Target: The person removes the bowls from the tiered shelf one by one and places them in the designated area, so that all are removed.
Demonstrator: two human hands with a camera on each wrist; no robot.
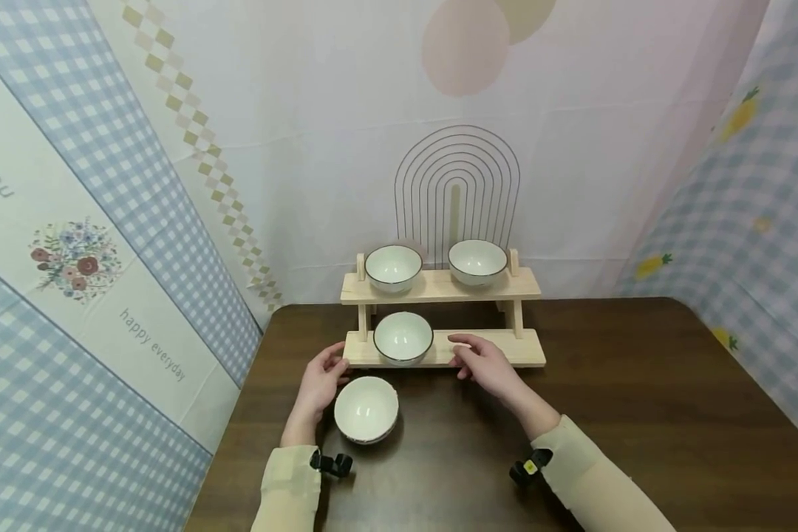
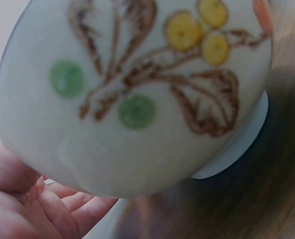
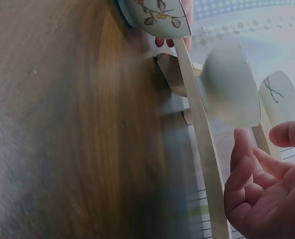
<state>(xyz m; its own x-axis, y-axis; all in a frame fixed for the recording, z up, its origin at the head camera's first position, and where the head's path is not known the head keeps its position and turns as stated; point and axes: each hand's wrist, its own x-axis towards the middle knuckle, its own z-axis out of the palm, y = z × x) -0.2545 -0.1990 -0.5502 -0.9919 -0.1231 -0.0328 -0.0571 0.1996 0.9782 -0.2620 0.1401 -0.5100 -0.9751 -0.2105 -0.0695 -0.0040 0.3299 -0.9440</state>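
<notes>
A two-tier light wooden rack [image 1: 442, 286] stands at the back of the table. On its lower board sits a white dark-rimmed bowl [image 1: 403, 338], towards the left. My left hand [image 1: 319, 380] holds the left end of that board, fingers showing on both sides of it. Just in front is another white bowl [image 1: 366, 410] on the table; its side carries painted leaves and yellow berries in the left wrist view. Over the lower board, right of its bowl, my right hand [image 1: 485, 366] has loosely bent fingers [image 3: 242, 144] and holds nothing.
Two more white bowls, a left one [image 1: 394, 267] and a right one [image 1: 477, 262], stand on the upper board. The brown wooden table [image 1: 638, 399] reaches far to the right. A patterned cloth [image 1: 332, 148] hangs behind the rack, with checked cloth on both sides.
</notes>
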